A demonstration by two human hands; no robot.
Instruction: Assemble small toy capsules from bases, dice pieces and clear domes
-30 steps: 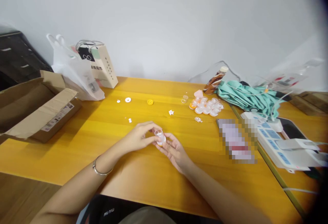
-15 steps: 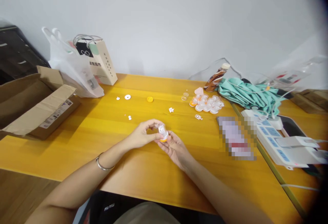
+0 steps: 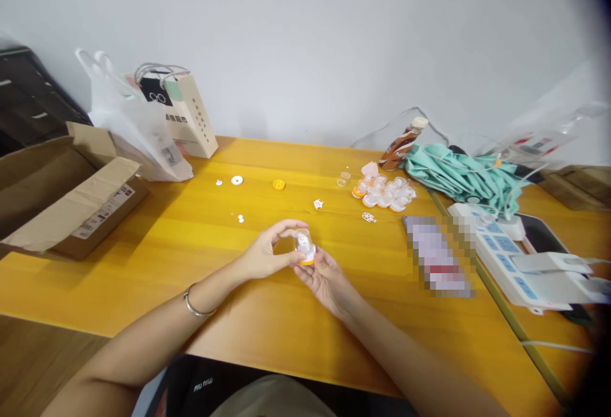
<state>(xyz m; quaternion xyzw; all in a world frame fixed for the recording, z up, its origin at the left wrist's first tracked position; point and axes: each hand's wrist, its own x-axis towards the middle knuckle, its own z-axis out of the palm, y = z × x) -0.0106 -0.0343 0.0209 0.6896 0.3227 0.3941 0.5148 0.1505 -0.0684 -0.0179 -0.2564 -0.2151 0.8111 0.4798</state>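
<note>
Between both hands, above the table (image 3: 267, 334), is a small clear plastic capsule (image 3: 303, 245) with a white figure inside and a white and orange base. My left hand (image 3: 272, 251) grips its left side between thumb and fingers. Fingers of my right hand (image 3: 329, 280) close on the base from the right and below. Beyond the hands lie a white cut-out piece (image 3: 318, 204), another white piece with a stick-like end (image 3: 369, 218), a yellow disc (image 3: 279, 184), a white ring-shaped disc (image 3: 237, 180) and some tiny white bits (image 3: 241, 218).
A cluster of clear capsules (image 3: 389, 194) lies at the back right, by a brown bottle (image 3: 403, 144) and teal cloth (image 3: 465, 175). At right are a blurred-out phone-like object (image 3: 439, 258) and a power strip (image 3: 510, 264). An open cardboard box (image 3: 105, 213) and bags (image 3: 138, 130) stand left.
The capsule has turned slightly in my hands, and the figure inside faces differently. My left index finger has lifted and straightened a little across its top. The loose pieces stay put.
</note>
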